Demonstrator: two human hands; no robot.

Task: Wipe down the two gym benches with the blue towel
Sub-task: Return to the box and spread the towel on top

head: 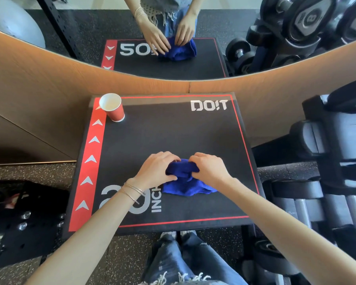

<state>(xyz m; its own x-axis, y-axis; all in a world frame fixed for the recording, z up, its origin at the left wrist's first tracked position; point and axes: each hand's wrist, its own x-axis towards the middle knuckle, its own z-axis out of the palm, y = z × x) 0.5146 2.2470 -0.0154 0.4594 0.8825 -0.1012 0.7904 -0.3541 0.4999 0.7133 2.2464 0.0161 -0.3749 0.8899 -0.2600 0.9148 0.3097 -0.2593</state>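
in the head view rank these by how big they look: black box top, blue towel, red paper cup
1. black box top
2. blue towel, bunched, partly hidden under the left hand and right hand
3. red paper cup, plainly smallest, though it stands farther from the camera, which shrinks it somewhat

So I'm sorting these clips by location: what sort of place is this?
Most likely a gym's free-weights corner: racked dumbbells on the right, a black padded box printed with an inch height, where the left hand and right hand grip a blue towel, and a wall mirror behind.
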